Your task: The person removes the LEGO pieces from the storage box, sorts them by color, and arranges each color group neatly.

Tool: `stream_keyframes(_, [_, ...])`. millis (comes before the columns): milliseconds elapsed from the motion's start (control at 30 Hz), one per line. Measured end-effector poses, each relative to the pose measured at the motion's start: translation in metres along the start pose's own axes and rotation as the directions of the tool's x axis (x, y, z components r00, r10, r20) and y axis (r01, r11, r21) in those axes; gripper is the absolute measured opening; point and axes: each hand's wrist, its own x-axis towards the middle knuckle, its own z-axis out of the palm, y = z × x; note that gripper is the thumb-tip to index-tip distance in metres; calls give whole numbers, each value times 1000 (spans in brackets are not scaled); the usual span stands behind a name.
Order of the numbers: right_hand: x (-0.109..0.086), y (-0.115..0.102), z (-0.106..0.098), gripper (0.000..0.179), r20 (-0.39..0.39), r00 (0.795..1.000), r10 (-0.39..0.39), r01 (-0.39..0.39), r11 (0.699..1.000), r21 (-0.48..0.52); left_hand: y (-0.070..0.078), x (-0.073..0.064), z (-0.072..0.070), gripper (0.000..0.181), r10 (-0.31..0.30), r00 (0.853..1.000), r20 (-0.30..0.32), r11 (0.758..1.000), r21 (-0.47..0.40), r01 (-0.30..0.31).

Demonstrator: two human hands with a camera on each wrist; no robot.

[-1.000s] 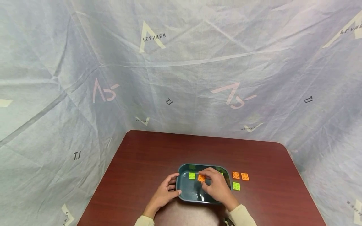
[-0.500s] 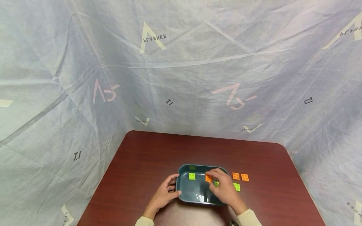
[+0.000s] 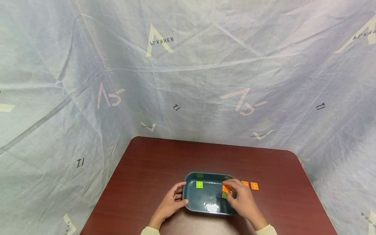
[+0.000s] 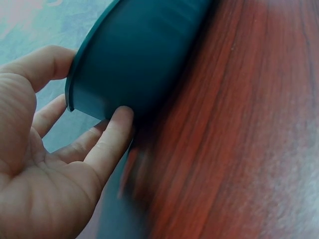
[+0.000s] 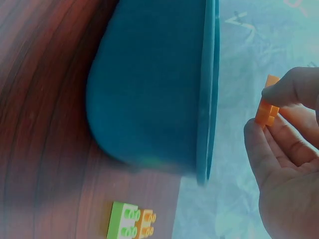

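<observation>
My left hand (image 3: 171, 199) holds the left end of a dark teal tray (image 3: 202, 211), thumb and fingers spread along its rim and wall. In the right wrist view, my right hand (image 5: 294, 144) pinches an orange toy brick (image 5: 268, 102) between thumb and fingertip, above the tray's rim. The head view puts that hand over the tray's right end. A green toy brick (image 3: 199, 184) lies in the tray's left part. Another green toy brick (image 3: 224, 195) shows just below the held one, partly hidden by the right hand.
On the table (image 3: 158, 160), right of the tray, lie two orange bricks (image 3: 254, 186), one partly behind the right hand. The right wrist view also shows a green brick (image 5: 117, 219) on the table beside an orange one. A grey printed cloth (image 3: 188, 81) hangs behind.
My right hand has moved rightward inside the tray with the orange brick, from near the middle to the right end. The left hand stays on the tray's left end.
</observation>
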Motion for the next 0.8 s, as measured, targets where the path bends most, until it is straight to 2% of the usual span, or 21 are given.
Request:
stream_keyframes(233, [-3, 9, -7, 47, -25, 1000, 2, -3, 998, -58, 0, 0, 0, 72, -12, 1000, -3, 1000, 6, 12])
stream_keyframes(467, [-12, 16, -11, 46, -2, 999, 38, -38, 998, -57, -4, -4, 1, 72, -24, 1000, 2, 1000, 1, 24])
stream_keyframes(567, [-14, 21, -12, 46, 4, 999, 54, -54, 997, -56, -5, -4, 2, 73, -7, 1000, 2, 1000, -8, 7])
stream_keyframes(800, [-15, 32, -15, 49, -49, 999, -18, 14, 996, -84, -2, 0, 1, 74, 22, 1000, -12, 1000, 16, -22])
